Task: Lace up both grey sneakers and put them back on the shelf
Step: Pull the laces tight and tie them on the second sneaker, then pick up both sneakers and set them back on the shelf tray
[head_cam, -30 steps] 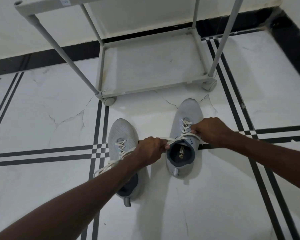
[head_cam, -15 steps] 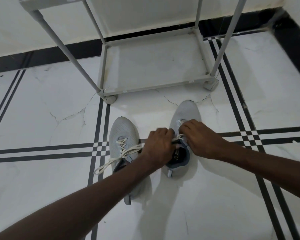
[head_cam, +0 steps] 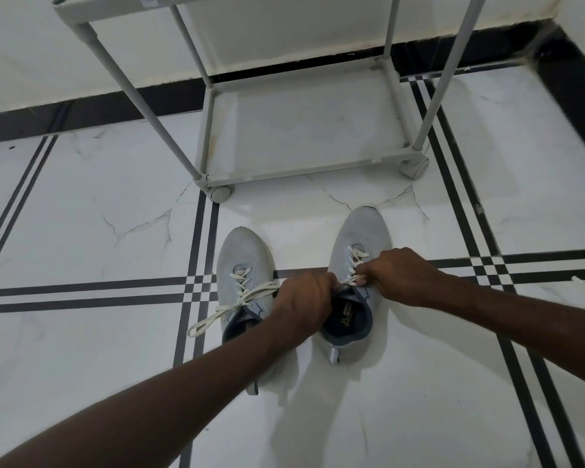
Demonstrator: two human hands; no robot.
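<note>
Two grey sneakers stand side by side on the floor, toes pointing at the shelf. The left sneaker (head_cam: 242,255) has loose white laces (head_cam: 232,307) trailing off to its left; my left forearm hides its heel. The right sneaker (head_cam: 360,231) is laced partway. My left hand (head_cam: 303,300) and my right hand (head_cam: 401,276) meet over its tongue, both pinching the white lace ends (head_cam: 352,280) close together. The dark insole (head_cam: 345,320) shows below my hands.
A grey wheeled shelf (head_cam: 304,175) stands just beyond the shoes, its bottom tier bare, with castors (head_cam: 220,192) at the front corners. White marble floor with black stripes surrounds everything. A wall with a black skirting runs behind and along the right.
A second ago my hands were apart, pulling the right sneaker's lace taut. They came together over the tongue, and the right hand has since drawn slightly back to the right.
</note>
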